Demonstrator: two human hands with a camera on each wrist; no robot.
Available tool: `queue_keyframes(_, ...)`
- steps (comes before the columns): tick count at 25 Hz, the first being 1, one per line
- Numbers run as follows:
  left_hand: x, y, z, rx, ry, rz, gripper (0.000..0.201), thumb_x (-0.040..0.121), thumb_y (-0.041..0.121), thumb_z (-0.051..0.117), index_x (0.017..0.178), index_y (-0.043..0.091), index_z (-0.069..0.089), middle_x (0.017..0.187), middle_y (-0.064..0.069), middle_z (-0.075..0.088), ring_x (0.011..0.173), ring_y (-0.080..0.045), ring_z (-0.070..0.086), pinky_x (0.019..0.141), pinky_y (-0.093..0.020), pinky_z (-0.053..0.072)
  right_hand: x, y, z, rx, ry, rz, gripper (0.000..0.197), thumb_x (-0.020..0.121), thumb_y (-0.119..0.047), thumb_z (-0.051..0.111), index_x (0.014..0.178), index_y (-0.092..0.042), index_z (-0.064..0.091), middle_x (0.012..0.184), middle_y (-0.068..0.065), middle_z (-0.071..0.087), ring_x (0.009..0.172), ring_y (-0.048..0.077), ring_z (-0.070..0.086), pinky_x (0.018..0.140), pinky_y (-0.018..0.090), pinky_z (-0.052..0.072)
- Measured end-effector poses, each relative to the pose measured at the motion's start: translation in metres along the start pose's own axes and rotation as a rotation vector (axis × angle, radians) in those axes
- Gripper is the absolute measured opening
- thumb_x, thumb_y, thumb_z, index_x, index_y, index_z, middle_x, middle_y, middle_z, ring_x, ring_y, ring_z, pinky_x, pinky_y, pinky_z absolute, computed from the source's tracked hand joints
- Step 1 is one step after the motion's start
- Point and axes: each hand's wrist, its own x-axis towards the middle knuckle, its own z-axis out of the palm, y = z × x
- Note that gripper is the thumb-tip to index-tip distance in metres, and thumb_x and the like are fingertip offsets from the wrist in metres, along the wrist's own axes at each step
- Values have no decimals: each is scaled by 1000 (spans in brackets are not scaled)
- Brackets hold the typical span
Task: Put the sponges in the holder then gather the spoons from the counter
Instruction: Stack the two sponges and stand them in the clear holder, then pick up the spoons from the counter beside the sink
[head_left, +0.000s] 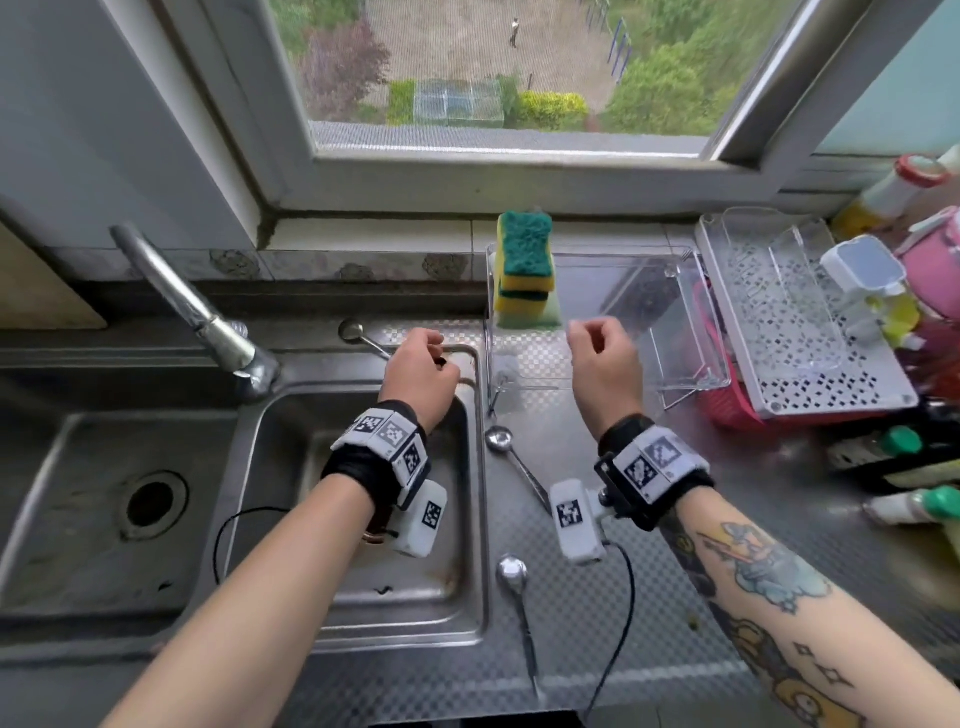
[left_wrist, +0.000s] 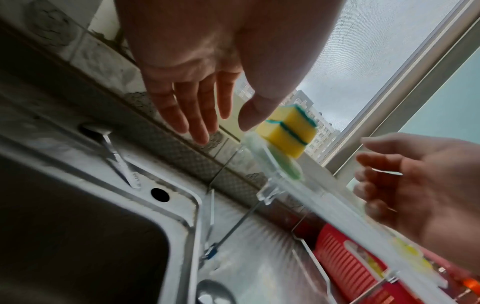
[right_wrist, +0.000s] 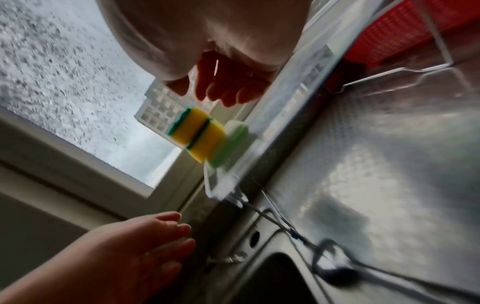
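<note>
Sponge step looks done to me: two yellow-green sponges (head_left: 524, 265) stacked at the left end of the clear holder (head_left: 670, 332). Left hand (head_left: 421, 371) and right hand (head_left: 602, 358) both empty, fingers relaxed. Next: spoons. I count three: one (head_left: 358, 335) on the sink's back rim, two (head_left: 511, 457) (head_left: 517, 597) along the counter (head_left: 727, 545) beside the sink's right edge; each needs a low pinch.

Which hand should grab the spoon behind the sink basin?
Left. The left hand hovers empty right beside that spoon, its handle running toward the hand. The right hand is also empty but sits across the clear holder, nearer the two spoons on the counter.
</note>
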Motion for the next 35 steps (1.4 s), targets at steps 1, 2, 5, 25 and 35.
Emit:
queue_keyframes(1, 2, -12, 0, 31, -16, -34, 34, 83, 15, 58, 117, 14, 55, 114, -8, 64, 105, -28, 61, 94, -36, 49, -13, 14, 1, -32, -37, 26, 18, 93, -31, 53, 87, -15, 58, 78, -3, 58, 69, 8, 51, 57, 18, 37)
queue_keyframes(2, 4, -23, 0, 66, -37, -66, 36, 81, 16, 57, 117, 14, 55, 115, -10, 64, 107, -29, 61, 96, -38, 48, -25, 29, 4, -77, -87, 60, 19, 93, -31, 54, 86, -15, 60, 78, -3, 60, 69, 9, 52, 58, 19, 38)
queue_keyframes(5, 13, -53, 2, 180, -114, -129, 43, 79, 20, 56, 123, 16, 55, 122, -12, 63, 114, -31, 59, 101, -40, 46, -46, 75, 18, -250, -240, 174, 14, 89, -30, 58, 82, -18, 60, 79, -3, 63, 75, 17, 57, 65, 25, 40)
queue_keyframes(25, 117, -86, 18, 229, 181, -499, 46, 90, 38, 55, 119, 1, 55, 126, -24, 62, 116, -43, 59, 93, -47, 47, -31, 127, 61, -801, -444, 133, 14, 83, -36, 56, 89, -25, 61, 94, 1, 68, 91, 27, 65, 70, 31, 45)
queue_keyframes(35, 118, -104, 32, -106, 177, -533, 41, 72, 35, 55, 88, 2, 73, 95, -19, 75, 95, -39, 70, 87, -46, 57, -30, 119, 62, -889, -470, 126, 22, 81, -32, 54, 94, -19, 65, 100, 8, 70, 97, 31, 65, 74, 33, 46)
